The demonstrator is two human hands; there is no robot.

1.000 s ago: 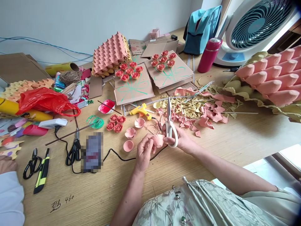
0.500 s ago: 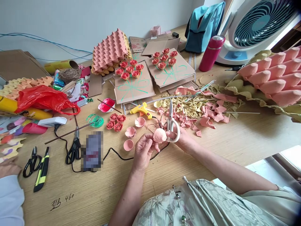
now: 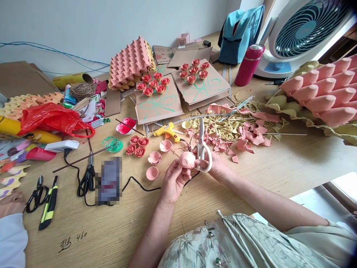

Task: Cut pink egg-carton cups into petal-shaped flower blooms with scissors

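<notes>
My left hand (image 3: 173, 180) is closed round a pink egg-carton cup (image 3: 187, 159), held just above the wooden table (image 3: 117, 227). My right hand (image 3: 216, 165) grips white-handled scissors (image 3: 202, 147), blades pointing up and away, right beside the cup. Finished red paper roses (image 3: 136, 145) and cut pink cups (image 3: 155, 158) lie to the left of my hands. A yellow glue gun (image 3: 168, 131) rests just beyond them.
Pink and yellow carton scraps (image 3: 237, 130) litter the table on the right. Egg trays (image 3: 129, 63), cardboard sheets with roses (image 3: 158, 98), a red bottle (image 3: 248, 65), a fan (image 3: 304, 29), black scissors (image 3: 87, 176), a knife (image 3: 48, 208) and a phone (image 3: 109, 180) surround me. Another person's sleeve (image 3: 12, 240) shows at the left edge.
My left hand turned the pink cup and raised it slightly; the scissors in my right hand shifted a little beside it.
</notes>
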